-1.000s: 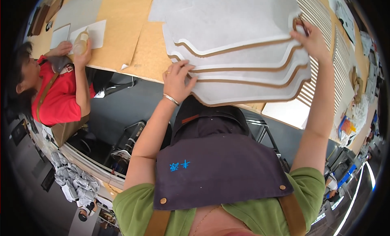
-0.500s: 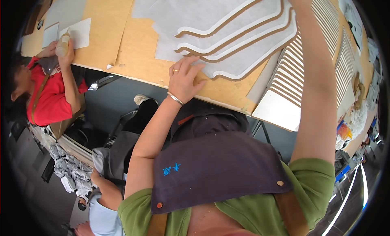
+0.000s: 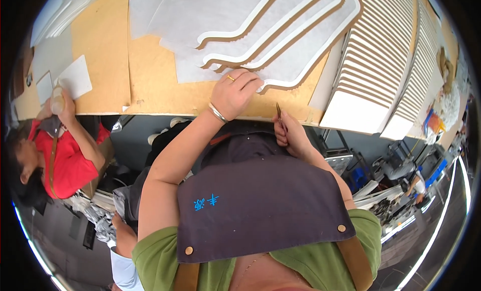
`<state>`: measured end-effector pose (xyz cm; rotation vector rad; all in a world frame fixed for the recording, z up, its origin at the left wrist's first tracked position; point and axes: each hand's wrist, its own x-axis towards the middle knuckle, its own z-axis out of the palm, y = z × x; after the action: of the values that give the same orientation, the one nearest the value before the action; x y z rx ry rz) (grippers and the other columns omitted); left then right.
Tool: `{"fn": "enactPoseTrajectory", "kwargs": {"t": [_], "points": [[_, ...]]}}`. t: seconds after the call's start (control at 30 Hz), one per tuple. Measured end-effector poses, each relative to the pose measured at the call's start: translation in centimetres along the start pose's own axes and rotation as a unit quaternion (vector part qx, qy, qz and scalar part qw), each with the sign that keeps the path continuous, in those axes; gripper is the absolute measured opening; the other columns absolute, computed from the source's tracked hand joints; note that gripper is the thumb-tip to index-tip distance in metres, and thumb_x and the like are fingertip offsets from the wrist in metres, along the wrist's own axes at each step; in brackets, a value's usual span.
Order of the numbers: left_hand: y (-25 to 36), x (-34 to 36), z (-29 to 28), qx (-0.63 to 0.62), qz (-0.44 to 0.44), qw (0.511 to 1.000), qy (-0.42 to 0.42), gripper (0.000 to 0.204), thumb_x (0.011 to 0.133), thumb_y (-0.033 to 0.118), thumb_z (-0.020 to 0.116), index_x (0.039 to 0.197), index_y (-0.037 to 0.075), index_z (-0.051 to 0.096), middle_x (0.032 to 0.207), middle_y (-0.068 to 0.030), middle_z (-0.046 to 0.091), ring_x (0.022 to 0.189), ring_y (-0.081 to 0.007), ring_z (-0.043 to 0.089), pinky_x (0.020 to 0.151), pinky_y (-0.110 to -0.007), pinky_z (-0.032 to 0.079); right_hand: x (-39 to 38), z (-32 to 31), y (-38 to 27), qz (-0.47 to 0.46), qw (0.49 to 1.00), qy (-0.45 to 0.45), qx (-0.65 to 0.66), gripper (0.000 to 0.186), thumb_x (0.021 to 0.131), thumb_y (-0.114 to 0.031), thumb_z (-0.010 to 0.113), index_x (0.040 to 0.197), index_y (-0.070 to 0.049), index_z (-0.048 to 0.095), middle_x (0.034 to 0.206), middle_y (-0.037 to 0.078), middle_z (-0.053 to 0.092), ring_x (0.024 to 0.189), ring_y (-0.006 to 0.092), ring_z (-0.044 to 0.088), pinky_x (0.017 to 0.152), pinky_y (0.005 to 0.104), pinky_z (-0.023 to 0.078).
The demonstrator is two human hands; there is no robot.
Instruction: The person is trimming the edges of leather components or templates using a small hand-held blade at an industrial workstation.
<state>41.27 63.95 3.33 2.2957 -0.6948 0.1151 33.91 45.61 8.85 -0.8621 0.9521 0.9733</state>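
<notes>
Several bent strips, white on top with brown edges, lie on a pale grey sheet [image 3: 150, 20]. My left hand [image 3: 235, 93], with a ring and a bangle, rests at the table's near edge. Its fingers are curled and closed at the near end of the nearest bent strip [image 3: 320, 60]; the thumb is mostly hidden. To the right and lower, just off the table edge, my right hand [image 3: 291, 133] is closed around slim pointed tweezers [image 3: 279, 112], tips upward. The tweezers are apart from the strips.
On the right, striped boards [image 3: 371, 60] bear rows of white strips. The tan table [image 3: 150, 93] ends just in front of me. At the left a person in red [image 3: 72, 160] holds a bottle [image 3: 57, 103] over white card [image 3: 77, 78]. Another person's arm shows at lower left.
My right hand has come back from the far right of the table and now holds tweezers near the edge. My left hand's spread fingers have closed at the nearest strip's end. The view has shifted.
</notes>
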Motion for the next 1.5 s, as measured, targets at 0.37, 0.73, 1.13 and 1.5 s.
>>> {"fn": "enactPoseTrajectory", "kwargs": {"t": [0.37, 0.73, 1.13, 1.5], "points": [[-0.3, -0.6, 0.8, -0.078, 0.04, 0.996, 0.008, 0.015, 0.061, 0.007, 0.067, 0.074, 0.012, 0.061, 0.083, 0.0029, 0.06, 0.083, -0.0172, 0.055, 0.073, -0.03, 0.041, 2.7, 3.1, 0.5, -0.104, 0.99, 0.028, 0.095, 0.032, 0.094, -0.039, 0.032, 0.086, -0.009, 0.042, 0.051, -0.003, 0.03, 0.036, 0.0052, 0.021, 0.033, 0.0202, 0.018], [-0.3, -0.7, 0.7, -0.079, 0.031, 0.996, 0.005, 0.014, 0.06, 0.008, 0.066, 0.072, 0.014, 0.061, 0.084, 0.005, 0.06, 0.085, -0.0153, 0.054, 0.073, -0.03, 0.04, 3.0, 3.8, 0.2, -0.118, 0.985, 0.045, 0.118, 0.031, 0.094, -0.038, 0.033, 0.083, -0.01, 0.041, 0.048, -0.005, 0.027, 0.035, 0.0044, 0.019, 0.031, 0.02, 0.016], [-0.4, -0.8, 0.9, -0.078, 0.024, 0.997, 0.006, 0.013, 0.059, 0.01, 0.065, 0.07, 0.016, 0.062, 0.084, 0.0069, 0.059, 0.086, -0.0139, 0.054, 0.074, -0.029, 0.038, 3.0, 4.0, -0.1, -0.103, 0.987, 0.057, 0.113, 0.031, 0.094, -0.038, 0.033, 0.081, -0.01, 0.041, 0.047, -0.005, 0.028, 0.034, 0.004, 0.019, 0.03, 0.0196, 0.017], [-0.4, -0.7, 0.7, -0.087, 0.023, 0.996, -0.006, 0.017, 0.057, 0.007, 0.068, 0.071, 0.014, 0.062, 0.084, 0.0046, 0.061, 0.086, -0.0161, 0.055, 0.073, -0.03, 0.04, 3.0, 3.6, -0.4, -0.085, 0.987, 0.048, 0.124, 0.03, 0.095, -0.036, 0.032, 0.081, -0.011, 0.041, 0.047, -0.004, 0.028, 0.033, 0.0046, 0.019, 0.03, 0.0201, 0.016]]}}
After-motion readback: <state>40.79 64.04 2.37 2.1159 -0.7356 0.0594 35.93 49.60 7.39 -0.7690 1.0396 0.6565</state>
